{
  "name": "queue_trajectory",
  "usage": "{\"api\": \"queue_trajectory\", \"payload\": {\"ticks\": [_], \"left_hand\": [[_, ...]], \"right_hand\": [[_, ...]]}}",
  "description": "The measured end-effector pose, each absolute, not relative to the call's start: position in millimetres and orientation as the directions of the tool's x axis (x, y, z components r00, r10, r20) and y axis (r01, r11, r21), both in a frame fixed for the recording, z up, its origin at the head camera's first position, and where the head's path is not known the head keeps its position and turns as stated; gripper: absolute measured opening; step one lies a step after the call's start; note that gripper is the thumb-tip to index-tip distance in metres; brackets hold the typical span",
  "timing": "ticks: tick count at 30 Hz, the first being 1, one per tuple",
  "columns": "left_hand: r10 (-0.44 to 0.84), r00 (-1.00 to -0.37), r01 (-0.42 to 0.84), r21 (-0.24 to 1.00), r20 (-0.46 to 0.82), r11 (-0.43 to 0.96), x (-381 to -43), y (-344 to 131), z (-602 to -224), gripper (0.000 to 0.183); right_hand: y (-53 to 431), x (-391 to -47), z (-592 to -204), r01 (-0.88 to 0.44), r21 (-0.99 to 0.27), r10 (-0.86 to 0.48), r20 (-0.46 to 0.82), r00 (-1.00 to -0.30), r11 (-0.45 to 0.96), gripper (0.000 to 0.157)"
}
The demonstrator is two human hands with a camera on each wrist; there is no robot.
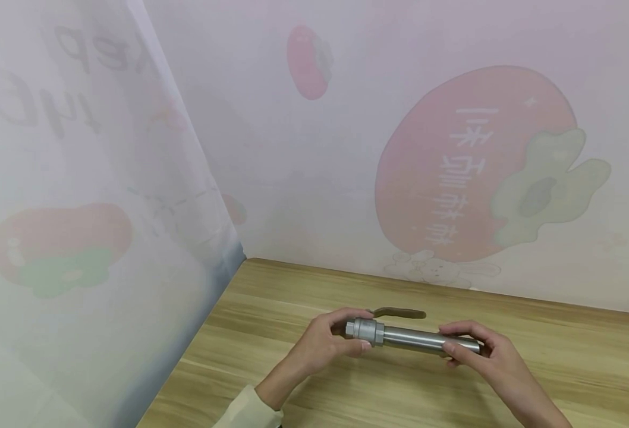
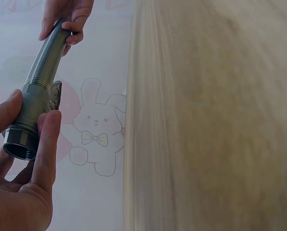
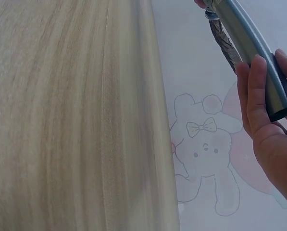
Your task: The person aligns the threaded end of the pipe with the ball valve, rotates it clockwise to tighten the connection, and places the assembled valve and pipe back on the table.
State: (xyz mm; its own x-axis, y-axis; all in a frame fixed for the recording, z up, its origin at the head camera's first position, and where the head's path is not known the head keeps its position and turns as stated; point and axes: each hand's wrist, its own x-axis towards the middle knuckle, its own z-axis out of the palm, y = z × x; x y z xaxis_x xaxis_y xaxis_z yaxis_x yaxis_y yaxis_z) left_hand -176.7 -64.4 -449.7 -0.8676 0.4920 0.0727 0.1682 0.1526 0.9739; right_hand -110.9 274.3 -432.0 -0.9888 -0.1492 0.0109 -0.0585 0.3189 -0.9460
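Observation:
My left hand (image 1: 320, 340) grips a metal ball valve (image 1: 365, 330) around its body, thumb on the near side. From the valve's right end runs a straight steel pipe (image 1: 413, 339), joined to it at a threaded section (image 2: 41, 83). The valve's long lever handle (image 1: 400, 312) lies alongside the pipe on its far side. At the pipe's free end, my right hand (image 1: 488, 353) holds it between thumb and fingers. Both hands keep the piece roughly level above the table. In the left wrist view the valve's open threaded end (image 2: 20, 150) shows.
A wood-grain table (image 1: 271, 297) spreads under the hands. Behind it hangs a pale printed curtain (image 1: 293, 166) with fruit and rabbit drawings, and another curtain (image 1: 106, 178) closes the left side along the table's edge.

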Motion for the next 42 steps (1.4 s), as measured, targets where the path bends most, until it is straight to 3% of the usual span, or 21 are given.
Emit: {"api": "queue_trajectory", "payload": {"ticks": [14,42], "left_hand": [[0.487,-0.870,0.168,0.974,0.076,0.149,-178.1,-65.6,-448.9,0.046],[0.503,-0.861,0.165,0.978,0.078,0.130,-178.6,-65.9,-450.5,0.047]], "right_hand": [[277.4,-110.8,-435.1,-0.065,-0.940,-0.168,0.009,-0.986,0.335,0.047],[276.3,-110.9,-431.8,-0.054,-0.932,-0.163,-0.005,-0.987,0.358,0.044]]}}
